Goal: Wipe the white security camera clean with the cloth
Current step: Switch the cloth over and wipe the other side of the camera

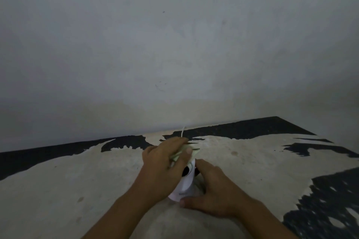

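The white security camera (184,185) stands on the table between my two hands, its black lens face showing near the top. My left hand (162,167) is closed on a pale green cloth (179,154) and presses it against the camera's head from the left and above. My right hand (212,190) grips the camera's lower body and base from the right, thumb at the front edge. A thin white cable (183,131) rises from behind the camera toward the wall. Much of the camera's head is hidden by the cloth and fingers.
The table (77,180) has a worn beige top with black patches where the surface has peeled. A plain grey wall (174,44) stands right behind it. The table's right edge runs diagonally at the far right. The light is dim.
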A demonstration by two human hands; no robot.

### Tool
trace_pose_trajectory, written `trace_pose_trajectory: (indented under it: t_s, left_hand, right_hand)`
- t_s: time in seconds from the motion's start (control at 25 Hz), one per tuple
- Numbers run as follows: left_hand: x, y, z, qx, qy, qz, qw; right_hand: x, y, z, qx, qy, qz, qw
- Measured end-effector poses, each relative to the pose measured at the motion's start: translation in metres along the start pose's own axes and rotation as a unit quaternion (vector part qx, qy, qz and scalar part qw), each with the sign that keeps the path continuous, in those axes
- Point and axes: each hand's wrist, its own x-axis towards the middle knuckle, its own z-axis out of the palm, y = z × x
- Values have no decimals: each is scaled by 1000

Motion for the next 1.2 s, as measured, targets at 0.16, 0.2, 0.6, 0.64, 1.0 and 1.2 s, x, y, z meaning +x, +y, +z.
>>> trace_pose_trajectory:
  t_s: [0.16, 0.2, 0.6, 0.64, 1.0, 1.2]
  left_hand:
    - [-21, -19, -5, -131, 117, -104, 979]
    - [-30, -27, -5, -132, 124, -130, 975]
    - [-51, -44, 5, -120, -52, -122, 984]
    - [-51, -46, 5, -120, -53, -120, 984]
    - [-52, -50, 7, -124, -55, -122, 983]
    - [-53, -44, 5, -116, -48, -110, 986]
  right_hand:
    - [-4, -5, -14, 14, 60, 4, 998]
    - [-4, -7, -15, 26, 115, 1, 993]
    - [-1, -29, -13, -38, 222, -167, 960]
    - [0, -27, -15, -31, 249, -172, 953]
    - [1, -22, -18, 48, 190, -100, 975]
    - [-1, -6, -35, 156, 80, -20, 984]
